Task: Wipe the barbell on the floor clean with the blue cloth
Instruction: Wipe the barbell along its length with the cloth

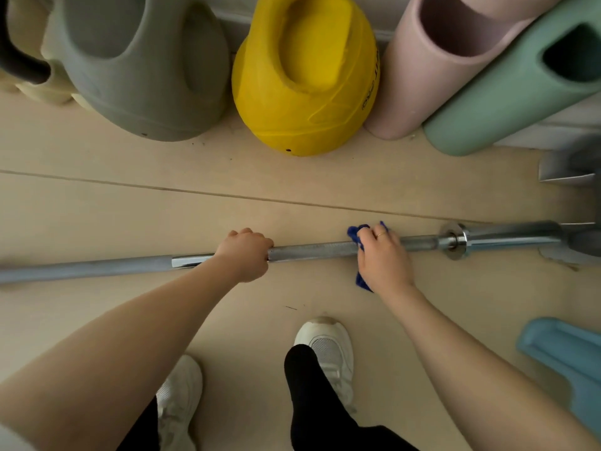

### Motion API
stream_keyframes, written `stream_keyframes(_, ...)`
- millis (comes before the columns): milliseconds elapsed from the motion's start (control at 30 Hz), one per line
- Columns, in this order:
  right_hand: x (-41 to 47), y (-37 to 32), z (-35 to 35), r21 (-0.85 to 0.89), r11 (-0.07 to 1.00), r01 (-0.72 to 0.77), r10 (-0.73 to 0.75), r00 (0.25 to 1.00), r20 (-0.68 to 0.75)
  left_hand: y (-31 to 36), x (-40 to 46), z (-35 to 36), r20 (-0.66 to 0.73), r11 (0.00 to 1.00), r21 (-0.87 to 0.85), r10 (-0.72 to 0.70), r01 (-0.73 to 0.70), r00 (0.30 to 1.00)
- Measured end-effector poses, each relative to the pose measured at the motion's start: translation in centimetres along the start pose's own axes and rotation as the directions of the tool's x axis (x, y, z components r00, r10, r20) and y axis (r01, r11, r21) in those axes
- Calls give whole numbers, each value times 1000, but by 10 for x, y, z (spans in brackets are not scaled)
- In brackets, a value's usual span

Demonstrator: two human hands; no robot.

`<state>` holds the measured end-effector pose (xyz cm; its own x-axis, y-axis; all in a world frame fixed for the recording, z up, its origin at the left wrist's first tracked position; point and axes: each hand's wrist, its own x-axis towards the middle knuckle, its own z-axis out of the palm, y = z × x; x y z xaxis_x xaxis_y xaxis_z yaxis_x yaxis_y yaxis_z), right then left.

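A long steel barbell (312, 250) lies across the pale floor from left to right, its collar and sleeve at the right. My left hand (245, 255) is closed around the bar near its middle. My right hand (383, 258) presses the blue cloth (356, 236) around the bar, a little left of the collar. Most of the cloth is hidden under the hand; blue edges show above the fingers and below the palm.
Soft kettlebells stand along the wall beyond the bar: grey (143, 66), yellow (305, 76), pink (445, 60) and green (520, 89). A light blue object (566, 356) lies on the floor at the right. My white shoes (328, 349) stand just behind the bar.
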<state>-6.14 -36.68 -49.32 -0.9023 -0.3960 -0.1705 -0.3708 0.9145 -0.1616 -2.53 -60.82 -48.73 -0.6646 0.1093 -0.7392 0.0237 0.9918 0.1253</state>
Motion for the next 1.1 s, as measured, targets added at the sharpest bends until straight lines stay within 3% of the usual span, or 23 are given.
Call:
stream_keyframes(67,-4,13,-2,-57,996,62,-57,994,88,-3,-3,3,19,999,-1,37,-37,999)
stream_keyframes(133,-10,34,-8,-132,989,-66,86,984,156,-7,-6,7,48,999,8,53,-54,997)
stream_keyframes(233,-16,39,-9,-160,950,-267,285,954,97,-7,-13,16,18,993,104,52,-54,998)
stream_keyframes(400,-15,-16,6,-111,994,-5,31,973,230,1,-21,34,-48,982,177,75,-65,996)
stream_keyframes(467,-19,-22,8,-158,970,186,-122,931,345,2,-22,37,-63,992,122,53,-45,997)
stream_keyframes(533,-15,-12,1,-191,939,287,-192,895,402,1,-21,38,-61,998,57,33,-29,998)
stream_keyframes(700,-13,-1,-6,-275,961,-19,117,933,342,-5,-22,38,65,989,-143,44,-34,997)
stream_keyframes(833,-9,-55,10,-68,997,35,-14,956,293,-10,-17,35,84,996,-59,72,-67,994)
stream_keyframes(933,-12,-81,13,-97,961,259,-217,924,314,-8,-17,37,33,998,-36,57,-56,998)
stream_keyframes(1000,-16,-80,10,-52,907,417,-376,861,343,-8,-20,39,-22,998,-25,50,-50,999)
stream_keyframes(1067,-11,-67,2,35,915,402,-381,830,407,-8,-24,45,-72,999,-33,27,-30,997)
stream_keyframes(1100,-8,-59,0,1,942,336,-304,850,431,-7,-25,48,-96,999,-46,14,-18,995)
